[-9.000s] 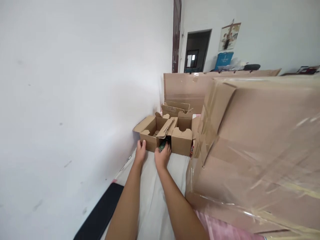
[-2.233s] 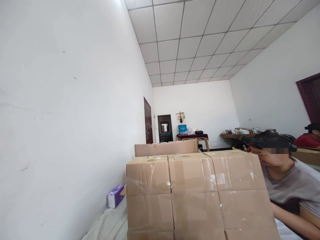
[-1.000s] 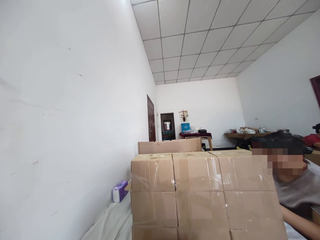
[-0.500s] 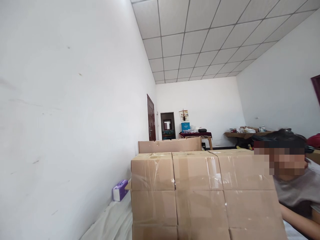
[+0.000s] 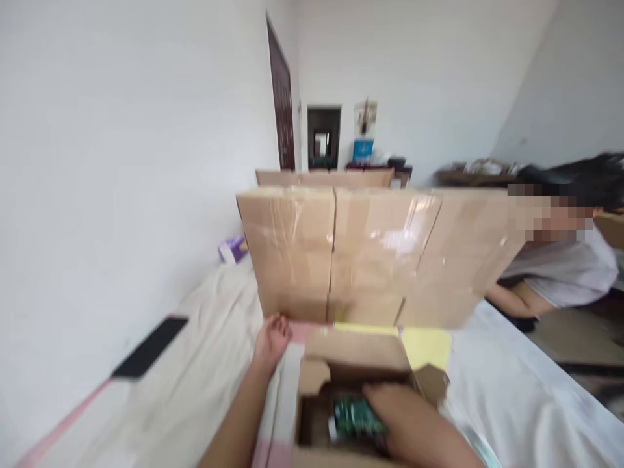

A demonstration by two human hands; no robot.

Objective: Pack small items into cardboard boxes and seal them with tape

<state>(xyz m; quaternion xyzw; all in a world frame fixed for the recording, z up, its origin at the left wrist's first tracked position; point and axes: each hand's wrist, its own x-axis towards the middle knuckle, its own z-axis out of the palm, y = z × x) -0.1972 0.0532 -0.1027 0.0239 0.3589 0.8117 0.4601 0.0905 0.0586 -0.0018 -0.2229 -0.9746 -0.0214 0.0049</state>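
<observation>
An open cardboard box [image 5: 351, 364] stands on the white-covered table just in front of me, flaps up. My right hand [image 5: 394, 416] reaches down into it and is closed around a green object [image 5: 353, 416], whose kind I cannot make out through the blur. My left hand [image 5: 272, 339] rests at the box's far left corner, fingers curled against the flap edge. The picture is smeared by motion.
A wall of taped cardboard cartons [image 5: 370, 250] stands right behind the box. A black flat object [image 5: 149, 346] lies at the left by the white wall, a purple pack [image 5: 232, 249] farther back. Another person [image 5: 560, 260] leans over the table at the right. A yellow sheet [image 5: 426, 344] lies under the cartons.
The view has dropped from the ceiling and cartons to the table. Both my hands and the open box have come into view.
</observation>
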